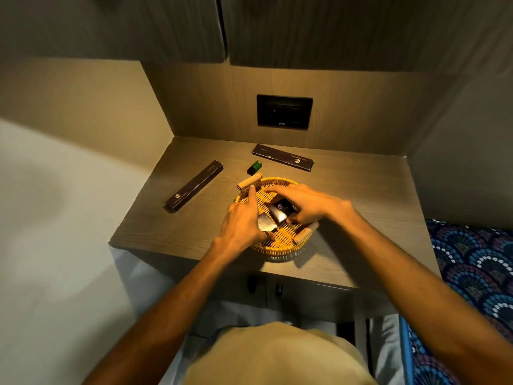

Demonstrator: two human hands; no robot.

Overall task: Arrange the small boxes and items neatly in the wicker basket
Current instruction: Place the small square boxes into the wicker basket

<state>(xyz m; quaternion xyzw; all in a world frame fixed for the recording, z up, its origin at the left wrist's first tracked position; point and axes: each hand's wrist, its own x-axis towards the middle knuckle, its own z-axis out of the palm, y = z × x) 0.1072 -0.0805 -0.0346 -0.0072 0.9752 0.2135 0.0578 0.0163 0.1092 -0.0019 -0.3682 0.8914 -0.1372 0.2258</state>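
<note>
Both hands (277,212) in wicker basket (280,250) (small boxes (281,211) inside), wooden desk (172,234)

Both your forearms reach forward and converge, bare from the elbow down. Your left hand (244,223) lies palm down, index finger stretched straight ahead while the other fingers curl under; a dark ring shows on one of the curled fingers. Your right hand (302,204) sits just beside it, palm down, wrist bent inward, fingers spread and arched, thumb tucked below. The two hands almost touch at the fingertips.
</note>
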